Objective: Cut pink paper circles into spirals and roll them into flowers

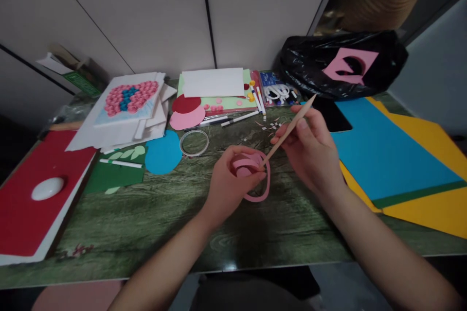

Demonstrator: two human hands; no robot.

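Note:
Over the middle of the table, my left hand [231, 180] is closed on a pink paper spiral [269, 177], whose strip coils inside my fingers and hangs in a loose loop below them. My right hand [314, 148] pinches a thin wooden stick [288, 131] with a pointed upper end. The stick slants down to the left, its lower end at the coiled paper by my left fingertips. Part of the coil is hidden behind my left fingers. A roll of tape [194, 143] lies left of my left hand, beside a blue paper circle [163, 152].
Blue sheets [386, 150] over yellow ones lie at the right, near a black bag [302, 58] with a pink cut-out [350, 65]. Pens, paper scraps and a flower picture [131, 97] line the back. A white mouse [47, 188] rests on red board [32, 218] at the left.

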